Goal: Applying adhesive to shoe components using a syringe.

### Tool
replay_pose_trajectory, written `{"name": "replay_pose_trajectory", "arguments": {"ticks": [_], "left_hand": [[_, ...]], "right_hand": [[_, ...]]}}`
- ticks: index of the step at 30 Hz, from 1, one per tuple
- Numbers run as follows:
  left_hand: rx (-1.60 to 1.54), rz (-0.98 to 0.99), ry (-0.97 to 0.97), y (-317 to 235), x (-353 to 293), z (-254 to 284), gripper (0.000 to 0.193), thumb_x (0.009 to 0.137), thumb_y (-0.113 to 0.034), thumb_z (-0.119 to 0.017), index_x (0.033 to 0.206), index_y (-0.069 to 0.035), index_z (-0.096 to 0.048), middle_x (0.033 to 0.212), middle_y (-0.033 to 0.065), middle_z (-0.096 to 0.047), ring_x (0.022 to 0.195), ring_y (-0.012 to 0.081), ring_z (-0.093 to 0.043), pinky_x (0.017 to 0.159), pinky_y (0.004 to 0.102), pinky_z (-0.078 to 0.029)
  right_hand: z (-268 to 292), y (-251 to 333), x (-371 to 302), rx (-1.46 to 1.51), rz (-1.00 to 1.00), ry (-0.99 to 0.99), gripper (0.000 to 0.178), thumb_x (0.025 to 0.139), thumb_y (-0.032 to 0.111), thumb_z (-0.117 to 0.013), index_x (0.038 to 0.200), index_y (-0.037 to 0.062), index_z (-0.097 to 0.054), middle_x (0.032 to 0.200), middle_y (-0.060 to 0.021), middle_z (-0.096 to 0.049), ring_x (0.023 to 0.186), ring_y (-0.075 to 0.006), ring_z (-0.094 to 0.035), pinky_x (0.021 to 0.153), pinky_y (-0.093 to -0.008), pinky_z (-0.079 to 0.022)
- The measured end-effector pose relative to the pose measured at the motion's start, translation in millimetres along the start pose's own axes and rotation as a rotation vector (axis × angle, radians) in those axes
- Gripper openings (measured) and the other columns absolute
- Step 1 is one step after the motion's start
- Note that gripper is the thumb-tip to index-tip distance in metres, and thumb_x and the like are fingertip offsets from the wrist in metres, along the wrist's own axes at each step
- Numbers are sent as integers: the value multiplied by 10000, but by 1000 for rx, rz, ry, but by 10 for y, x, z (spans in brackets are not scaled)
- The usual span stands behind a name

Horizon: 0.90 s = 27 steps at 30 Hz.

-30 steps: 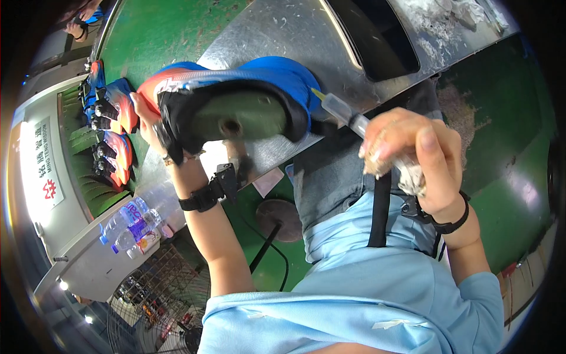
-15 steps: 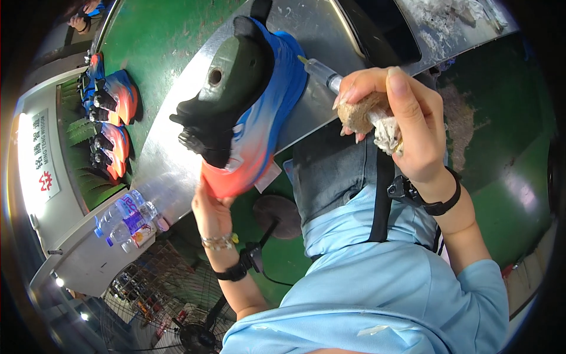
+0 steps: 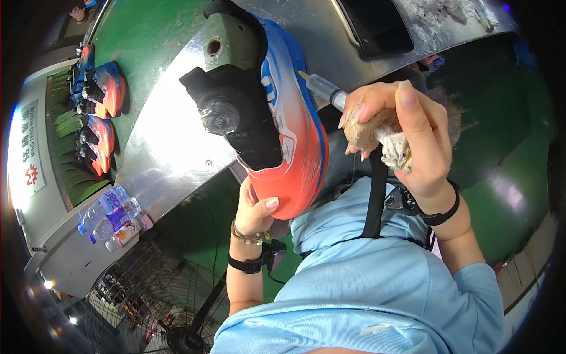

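Around shoe (image 3: 283, 130) and syringe (image 3: 323, 89), closed hands

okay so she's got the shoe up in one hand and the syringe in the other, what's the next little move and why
Probably bring the syringe tip to the shoe edge. The left hand grips the shoe by its orange toe, side turned toward the right hand, and the tip sits just short of the blue rim.

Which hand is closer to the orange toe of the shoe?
Left. The left hand grips the shoe's orange toe from below, touching it. The right hand is off to the side, holding a syringe and a crumbly lump.
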<state>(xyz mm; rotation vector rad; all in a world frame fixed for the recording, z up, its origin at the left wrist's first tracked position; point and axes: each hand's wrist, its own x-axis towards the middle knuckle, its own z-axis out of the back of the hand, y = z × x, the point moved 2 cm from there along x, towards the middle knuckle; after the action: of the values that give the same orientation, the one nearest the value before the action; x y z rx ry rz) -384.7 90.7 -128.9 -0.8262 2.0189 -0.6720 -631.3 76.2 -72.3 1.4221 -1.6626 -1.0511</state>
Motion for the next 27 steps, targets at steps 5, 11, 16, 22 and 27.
{"name": "replay_pose_trajectory", "arguments": {"ticks": [5,11,16,22,27], "left_hand": [[-49,-9,38,81,49,4,583,652,-145,-718,1130,67,-458,1046,137,-583,950,204,-590,862,337,-460],[-152,-5,126,201,133,-49,644,635,-149,-730,1166,72,-440,1082,155,-572,982,223,-584,881,351,-451],[-298,121,298,277,303,-267,712,625,-105,-739,1232,35,-393,1157,147,-533,1051,237,-550,909,373,-439],[-286,233,434,388,690,-665,836,623,-305,-798,1289,-61,-355,1305,127,-405,1242,295,-357,1039,482,-269],[-336,136,487,402,968,-979,805,619,-285,-804,1272,-76,-381,1306,103,-407,1268,279,-317,1052,431,-270]], "right_hand": [[29,151,-26,-145,-4,96,474,963,337,-245,830,-25,-521,815,-211,-558,590,-178,-574,506,-241,-459],[5,240,-183,-117,-87,90,451,963,277,-223,789,-11,-523,785,-234,-557,562,-206,-560,512,-272,-459],[82,462,-337,-311,71,165,435,955,285,-255,753,27,-540,735,-231,-558,531,-230,-539,514,-308,-467],[94,729,-585,-225,20,-15,456,944,388,-261,681,96,-492,721,-170,-526,485,-222,-519,470,-313,-469],[157,803,-681,-316,12,-82,429,939,420,-250,700,130,-457,760,-155,-491,499,-227,-503,498,-316,-476]]}}
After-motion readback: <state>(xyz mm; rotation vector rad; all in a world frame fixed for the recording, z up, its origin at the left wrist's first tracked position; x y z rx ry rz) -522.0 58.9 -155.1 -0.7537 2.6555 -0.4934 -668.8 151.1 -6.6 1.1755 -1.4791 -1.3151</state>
